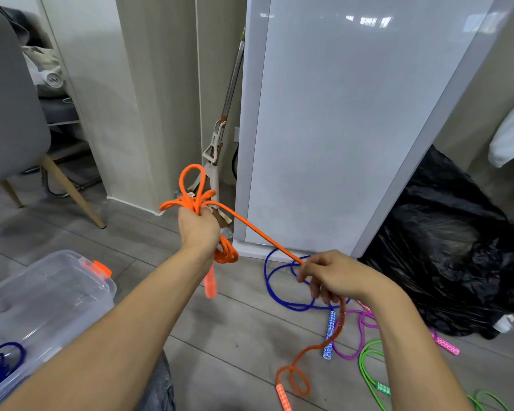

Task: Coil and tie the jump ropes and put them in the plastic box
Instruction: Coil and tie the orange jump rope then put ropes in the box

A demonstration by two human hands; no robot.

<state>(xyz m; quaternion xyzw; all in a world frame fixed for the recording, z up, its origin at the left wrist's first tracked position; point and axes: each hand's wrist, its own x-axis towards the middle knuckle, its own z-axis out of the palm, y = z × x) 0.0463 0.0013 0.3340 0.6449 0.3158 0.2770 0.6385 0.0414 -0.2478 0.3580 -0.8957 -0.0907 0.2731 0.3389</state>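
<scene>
My left hand [197, 229] is raised and grips a bundle of coils of the orange jump rope [258, 232]; loops stick out above the fist and below the wrist, where one orange handle [210, 284] dangles. From the fist a taut strand runs down right to my right hand [331, 277], which pinches it. The rest of that rope trails to the floor, ending in a patterned orange handle [284, 397]. The clear plastic box [57, 295] with an orange latch sits at lower left and holds a coiled dark blue rope [2, 361].
On the floor at right lie a loose blue rope [272, 287], a pink rope [359, 327] and a green rope [368, 372]. A black rubbish bag [445, 256] stands at far right, a white panel [339, 120] behind, a folded scooter [215, 149] beside it, a grey chair [9, 120] at left.
</scene>
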